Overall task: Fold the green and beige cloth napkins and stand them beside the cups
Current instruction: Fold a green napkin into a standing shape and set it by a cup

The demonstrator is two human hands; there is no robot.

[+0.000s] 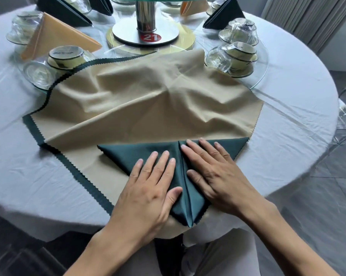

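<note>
— So, where are the hands?

— Both lie flat on the green napkin [148, 154] at the near edge of the worktop [287, 120]. The left hand [148, 188] presses the left flap, its thumb laid along the centre crease. The right hand [214, 176] presses the right flap, fingers spread and straight. Neither grip is curled round anything; both are wide and flat, palms down on the cloth.

— And the shape of the napkin?

— Its two flaps meet at a centre seam and run down to a point near the person's lap, so it forms a triangle pointing toward the person (a kite, nearly).

— What lies under it?

— A beige napkin [148, 100], spread out and rumpled, with another green cloth's zigzag edge [38, 136] showing along its left side. Its far corner reaches toward the gold disc [188, 39] under the turntable stand [145, 16], which bears a red label [149, 37] reading 21.

— The cups?

— Upturned cups [65, 56] on saucers, with glass cups tipped on their sides, sit on a glass ring [264, 62] left and right of the beige napkin. On the left, the beige napkin's edge overlaps the ring just beside them.

— Any napkins finished?

— Yes: a folded orange-beige one [58, 36] stands at far left beside a cup, dark green ones [62, 10] behind it, and another dark green one [226, 14] at far right.
</note>
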